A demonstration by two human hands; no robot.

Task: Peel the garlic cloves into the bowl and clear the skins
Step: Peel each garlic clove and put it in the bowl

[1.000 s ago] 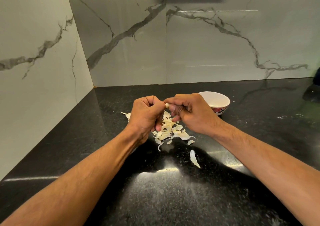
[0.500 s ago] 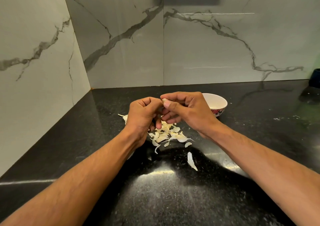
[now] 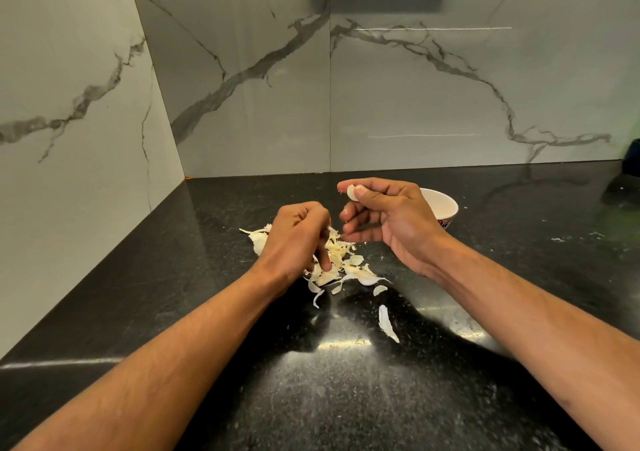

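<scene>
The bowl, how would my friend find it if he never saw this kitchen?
Start at the black countertop below the marbled wall. Behind the right hand, find the small bowl, partly hidden. It is white inside with a red pattern outside, the only dish there.

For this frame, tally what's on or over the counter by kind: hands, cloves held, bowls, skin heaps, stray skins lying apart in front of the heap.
Hands: 2, left hand and right hand
Garlic clove, pinched in the right hand's grip: 1
Bowl: 1
Heap of skins: 1
Stray skins apart in front: 2
Total: 7
</scene>
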